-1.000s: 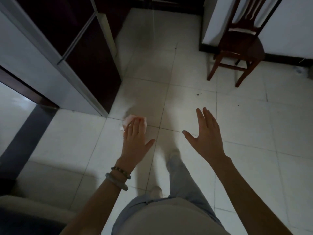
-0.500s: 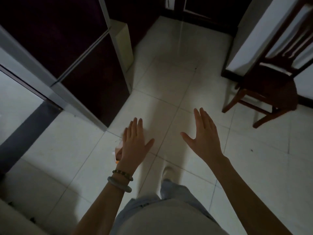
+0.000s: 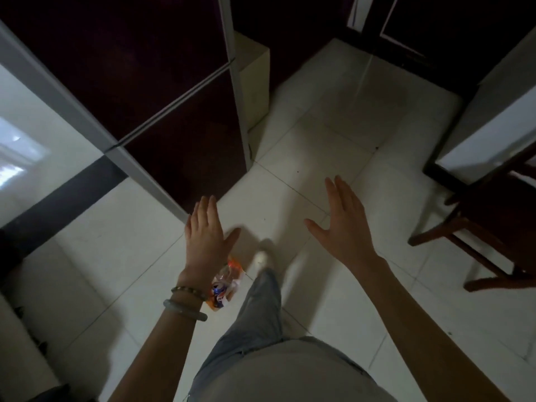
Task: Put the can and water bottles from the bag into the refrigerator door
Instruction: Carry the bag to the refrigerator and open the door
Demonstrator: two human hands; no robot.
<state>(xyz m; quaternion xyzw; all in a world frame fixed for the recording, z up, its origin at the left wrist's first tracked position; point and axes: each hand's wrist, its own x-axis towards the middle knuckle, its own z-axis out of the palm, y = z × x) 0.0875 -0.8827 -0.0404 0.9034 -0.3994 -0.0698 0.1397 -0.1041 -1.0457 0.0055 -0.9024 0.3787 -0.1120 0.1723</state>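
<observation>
No text, number or sign is legible anywhere in view. The can (image 3: 218,294), lying in the bag (image 3: 232,274) on the floor (image 3: 319,158), carries a blue, red and white printed pattern, but no lettering on it resolves and the brand cannot be read. The bag shows orange colouring without readable print. The refrigerator (image 3: 162,82) doors are dark and carry no visible label or badge.

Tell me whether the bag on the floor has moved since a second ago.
Cannot tell. The bag shows nearer the person and farther from the refrigerator's corner, but the head camera itself is moving.
</observation>
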